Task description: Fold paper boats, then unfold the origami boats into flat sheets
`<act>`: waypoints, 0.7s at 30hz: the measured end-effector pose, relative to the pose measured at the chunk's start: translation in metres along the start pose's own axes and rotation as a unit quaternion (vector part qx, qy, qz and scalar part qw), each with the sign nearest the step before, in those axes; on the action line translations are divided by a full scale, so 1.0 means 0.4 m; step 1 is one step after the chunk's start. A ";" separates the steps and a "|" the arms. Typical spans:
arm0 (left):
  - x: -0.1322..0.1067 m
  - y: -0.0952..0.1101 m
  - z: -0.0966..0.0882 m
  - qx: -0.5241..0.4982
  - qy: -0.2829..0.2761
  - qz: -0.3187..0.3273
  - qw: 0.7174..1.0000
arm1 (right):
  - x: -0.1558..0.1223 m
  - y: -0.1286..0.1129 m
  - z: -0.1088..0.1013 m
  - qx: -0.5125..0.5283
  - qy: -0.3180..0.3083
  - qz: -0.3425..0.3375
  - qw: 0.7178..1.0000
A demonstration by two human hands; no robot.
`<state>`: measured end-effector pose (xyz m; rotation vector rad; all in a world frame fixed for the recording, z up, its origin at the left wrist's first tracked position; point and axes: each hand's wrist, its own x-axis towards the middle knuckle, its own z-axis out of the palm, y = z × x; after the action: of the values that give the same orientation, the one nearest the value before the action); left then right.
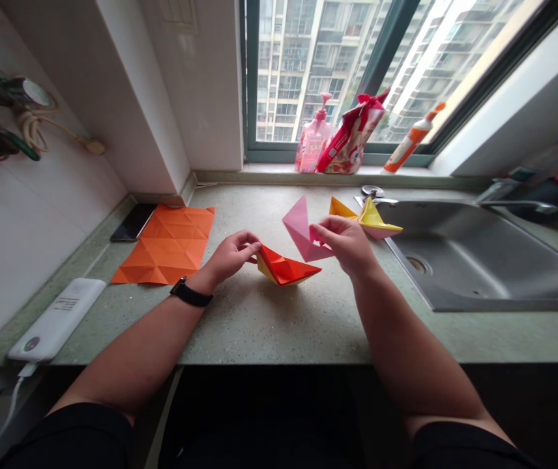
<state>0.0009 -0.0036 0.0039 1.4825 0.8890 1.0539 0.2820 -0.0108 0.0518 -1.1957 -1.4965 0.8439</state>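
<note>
left hand point(233, 255) pinches the end of a red paper boat point(283, 268) resting near the middle of the countertop point(269, 326); right hand point(345, 242) grips a pink folded paper point(301, 228) just beside it, lifted. looks like shaping work, i'd say; anything further wants a light pinch so creases hold.

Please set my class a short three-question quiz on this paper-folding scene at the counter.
1. True or false: the left hand pinches one end of the red paper boat.
2. What colour is the folded piece in the right hand? A green, B pink, C blue.
3. Fill in: the creased orange sheet lies flat beside a dark ____.

Key: 1 true; 2 B; 3 phone.
</note>
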 end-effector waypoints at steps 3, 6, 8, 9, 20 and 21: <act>-0.006 0.006 -0.005 0.009 -0.087 -0.023 0.996 | 0.022 0.021 -0.033 0.040 0.086 -0.015 0.995; -0.011 0.009 -0.007 0.026 -0.196 -0.047 0.979 | 0.034 0.044 -0.041 -0.003 0.105 -0.029 0.994; -0.011 0.004 -0.003 0.042 -0.183 -0.034 0.982 | 0.031 0.056 -0.022 -0.063 0.092 -0.048 0.993; -0.010 0.000 0.001 0.045 -0.148 -0.022 0.988 | 0.027 0.061 -0.006 -0.099 0.079 -0.065 0.990; 0.025 -0.050 0.037 0.050 0.087 -0.003 0.995 | -0.003 0.091 0.145 -0.285 -0.051 -0.189 0.938; 0.026 -0.050 0.038 0.049 0.091 0.003 0.995 | -0.001 0.092 0.146 -0.276 -0.058 -0.187 0.941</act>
<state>0.0186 0.0041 -0.0149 1.4884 1.0780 1.1780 0.2355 0.0023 0.0025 -1.2034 -2.0577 0.2392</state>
